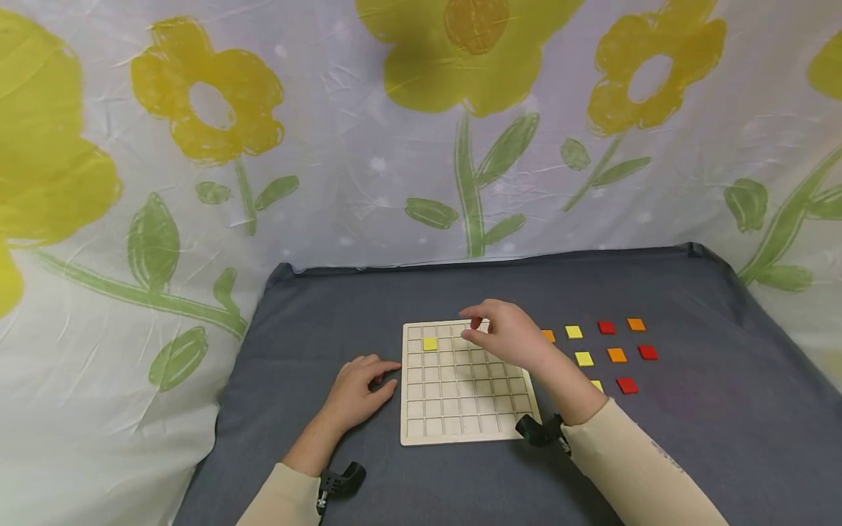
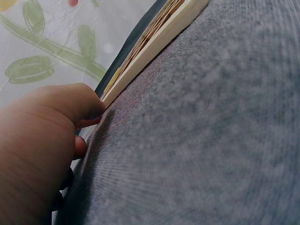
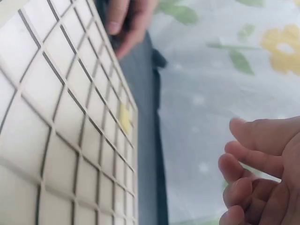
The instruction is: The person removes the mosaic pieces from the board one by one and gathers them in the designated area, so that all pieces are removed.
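Observation:
A pale wooden grid board (image 1: pixel 460 440) lies on the dark cloth, with one yellow square tile (image 1: pixel 430 344) in a cell near its upper left. My right hand (image 1: pixel 509 334) hovers above the board's far edge. Its thumb and fingers are loosely bent and apart, and the right wrist view shows nothing between them. Beside the board's left edge rests my left hand (image 1: pixel 357 387), its forefinger reaching to that edge. In the left wrist view, the left hand (image 2: pixel 42 136) appears at the board's near rim (image 2: pixel 154 49), its fingers relaxed and holding nothing.
To the right of the board lie loose square tiles in rough rows: several yellow (image 1: pixel 583 359), orange (image 1: pixel 616 355) and red (image 1: pixel 627 385). My right forearm partly covers some of them. A flower-printed curtain (image 1: pixel 342 146) hangs behind the cloth-covered table (image 1: pixel 723 438).

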A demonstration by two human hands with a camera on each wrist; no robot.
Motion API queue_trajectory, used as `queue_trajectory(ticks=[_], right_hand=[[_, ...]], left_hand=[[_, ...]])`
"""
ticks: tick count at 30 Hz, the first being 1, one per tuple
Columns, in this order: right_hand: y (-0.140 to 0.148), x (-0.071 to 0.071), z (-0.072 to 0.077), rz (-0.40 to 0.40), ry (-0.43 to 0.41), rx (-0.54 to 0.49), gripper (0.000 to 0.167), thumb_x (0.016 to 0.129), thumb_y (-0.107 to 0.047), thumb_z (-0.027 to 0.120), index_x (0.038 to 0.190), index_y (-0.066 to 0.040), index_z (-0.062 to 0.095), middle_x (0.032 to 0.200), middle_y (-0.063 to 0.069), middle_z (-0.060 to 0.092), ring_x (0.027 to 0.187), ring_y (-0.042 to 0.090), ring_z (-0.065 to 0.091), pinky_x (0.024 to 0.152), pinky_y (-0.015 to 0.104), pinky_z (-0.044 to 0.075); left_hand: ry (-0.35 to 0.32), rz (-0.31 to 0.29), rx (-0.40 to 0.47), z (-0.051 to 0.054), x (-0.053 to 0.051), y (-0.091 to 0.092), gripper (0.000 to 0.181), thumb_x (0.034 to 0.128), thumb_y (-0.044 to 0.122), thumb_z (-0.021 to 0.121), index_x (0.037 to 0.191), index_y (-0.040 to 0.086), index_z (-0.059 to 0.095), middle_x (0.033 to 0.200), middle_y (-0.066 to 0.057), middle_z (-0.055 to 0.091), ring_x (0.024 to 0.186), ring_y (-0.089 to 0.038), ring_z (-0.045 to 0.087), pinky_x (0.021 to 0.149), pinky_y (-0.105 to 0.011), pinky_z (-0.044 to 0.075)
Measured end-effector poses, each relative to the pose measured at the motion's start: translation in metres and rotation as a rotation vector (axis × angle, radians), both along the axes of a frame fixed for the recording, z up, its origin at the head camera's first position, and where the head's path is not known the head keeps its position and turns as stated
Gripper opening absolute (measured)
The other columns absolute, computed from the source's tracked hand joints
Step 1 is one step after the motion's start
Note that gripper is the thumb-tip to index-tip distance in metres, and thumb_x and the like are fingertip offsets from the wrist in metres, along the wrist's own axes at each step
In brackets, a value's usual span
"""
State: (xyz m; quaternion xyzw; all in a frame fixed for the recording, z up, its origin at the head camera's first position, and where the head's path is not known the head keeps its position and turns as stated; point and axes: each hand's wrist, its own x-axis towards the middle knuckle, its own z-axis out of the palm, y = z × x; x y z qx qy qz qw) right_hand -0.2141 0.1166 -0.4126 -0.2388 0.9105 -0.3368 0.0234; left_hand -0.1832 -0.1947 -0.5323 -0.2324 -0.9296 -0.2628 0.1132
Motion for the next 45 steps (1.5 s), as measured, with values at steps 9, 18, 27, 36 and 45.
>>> queue_trajectory(ticks=[9, 18, 27, 36, 45], right_hand=[[-0.052, -0.025, -0.025, 0.019, -0.097, 0.168, 0.036, 0.095, -0.024, 0.076, 0.129, -0.009, 0.073, 0.096, -0.001, 0.067, 0.078, 0.015, 0.058, 0.069, 0.035, 0.048], [-0.074, -0.036, -0.053, 0.032, -0.033, 0.337, 0.007, 0.094, -0.019, 0.076, 0.094, -0.011, 0.077, 0.073, -0.001, 0.059, 0.07, 0.017, 0.052, 0.065, 0.033, 0.042], [-0.077, -0.037, -0.061, 0.006, 0.052, 0.345, 0.007, 0.09, -0.019, 0.081, 0.092, -0.012, 0.08, 0.084, -0.002, 0.069, 0.079, 0.017, 0.062, 0.072, 0.033, 0.051], [-0.077, -0.039, -0.063, -0.032, -0.007, 0.285, 0.026, 0.088, -0.016, 0.083, 0.109, -0.004, 0.074, 0.099, 0.006, 0.068, 0.094, 0.022, 0.064, 0.085, 0.037, 0.052], [-0.078, -0.035, -0.063, 0.007, 0.036, 0.302, 0.028, 0.089, -0.005, 0.075, 0.117, -0.005, 0.075, 0.109, 0.01, 0.072, 0.104, 0.027, 0.067, 0.087, 0.039, 0.053]], left_hand=[[0.013, -0.007, 0.005, 0.0, -0.001, -0.001, 0.023, 0.0941, 0.022, 0.076, 0.117, 0.021, 0.078, 0.077, 0.012, 0.044, 0.068, -0.009, 0.038, 0.069, -0.035, 0.033], [0.032, -0.012, 0.006, -0.001, 0.0, 0.0, 0.023, 0.0932, 0.021, 0.077, 0.116, 0.02, 0.079, 0.076, 0.013, 0.043, 0.068, -0.009, 0.038, 0.069, -0.034, 0.033], [0.032, -0.014, 0.008, -0.002, 0.0, -0.001, 0.022, 0.0932, 0.021, 0.077, 0.116, 0.02, 0.079, 0.076, 0.013, 0.043, 0.068, -0.009, 0.038, 0.069, -0.034, 0.033], [0.04, -0.021, 0.001, -0.004, -0.002, -0.003, 0.022, 0.0932, 0.021, 0.077, 0.115, 0.02, 0.079, 0.076, 0.013, 0.042, 0.067, -0.008, 0.037, 0.069, -0.033, 0.033], [0.037, -0.016, 0.012, -0.004, -0.001, -0.002, 0.022, 0.0933, 0.021, 0.077, 0.115, 0.02, 0.079, 0.076, 0.012, 0.043, 0.067, -0.008, 0.037, 0.069, -0.034, 0.032]])
